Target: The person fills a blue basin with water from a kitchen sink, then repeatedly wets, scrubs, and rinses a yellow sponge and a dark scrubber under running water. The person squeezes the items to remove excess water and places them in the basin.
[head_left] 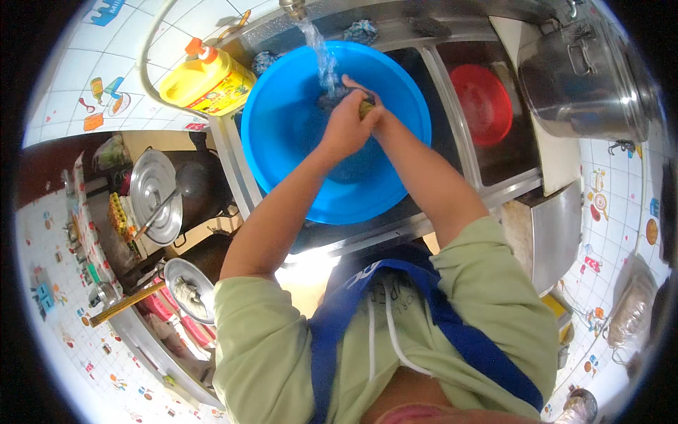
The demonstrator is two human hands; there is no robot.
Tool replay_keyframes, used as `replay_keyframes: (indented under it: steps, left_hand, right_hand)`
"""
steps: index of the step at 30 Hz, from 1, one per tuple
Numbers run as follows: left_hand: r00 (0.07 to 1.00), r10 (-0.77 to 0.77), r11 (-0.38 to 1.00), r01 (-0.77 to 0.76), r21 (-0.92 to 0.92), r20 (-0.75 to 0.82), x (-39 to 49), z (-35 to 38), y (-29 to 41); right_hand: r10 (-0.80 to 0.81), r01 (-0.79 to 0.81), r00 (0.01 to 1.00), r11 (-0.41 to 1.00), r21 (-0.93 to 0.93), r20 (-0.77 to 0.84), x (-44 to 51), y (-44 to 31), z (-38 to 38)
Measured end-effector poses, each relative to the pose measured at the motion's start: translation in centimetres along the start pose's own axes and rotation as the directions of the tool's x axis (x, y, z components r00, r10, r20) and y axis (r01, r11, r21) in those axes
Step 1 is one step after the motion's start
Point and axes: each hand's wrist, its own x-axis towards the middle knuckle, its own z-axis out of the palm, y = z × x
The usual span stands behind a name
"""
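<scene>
Water pours from a faucet [293, 6] into a large blue plastic basin [275, 153] standing in the steel sink. My left hand [347, 124] and my right hand [375, 108] are pressed together over the basin, beside the falling water. Between them is a small item [366, 107], dark with a yellowish-green part; its kind cannot be told. The crossing of the wrists and fingers hides most of it. Both forearms reach in over the basin's near rim.
A yellow pump jug [212, 85] stands left of the basin. Mesh scrubbers [361, 32] lie behind it. A red basin [481, 105] sits in the right sink compartment, near a large steel pot [577, 85]. Metal lids [153, 196] and woks are at left.
</scene>
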Motion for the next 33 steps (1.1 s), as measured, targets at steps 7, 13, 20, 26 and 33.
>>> replay_keyframes:
  steps: [7,13,20,26,33]
  left_hand:
    - [0.928,-0.371,0.927,0.367,-0.079,-0.03,1.3,1.1,-15.1]
    - [0.741,-0.656,0.673,0.49,0.555,0.141,1.4,4.2,-26.8]
    - [0.674,-0.461,0.6,-0.243,0.762,0.577,-3.3,11.0,-28.0]
    - [0.872,-0.424,0.818,0.252,0.518,0.245,-2.6,9.3,-27.8]
    - [0.933,-0.309,0.813,0.159,0.56,0.185,-1.8,11.6,-28.6]
  right_hand:
    - [-0.177,-0.028,0.966,0.649,-0.761,-0.186,-4.0,-2.7,0.6]
    - [-0.329,0.124,0.94,0.577,-0.807,-0.09,-6.3,-4.3,-0.2]
    - [-0.332,0.238,0.941,0.777,-0.583,-0.059,-6.7,-5.3,0.4]
    - [-0.312,0.217,0.947,0.802,-0.556,-0.08,-6.6,-4.9,0.9]
    - [-0.273,0.183,0.956,0.836,-0.518,-0.103,-6.2,-4.8,0.0]
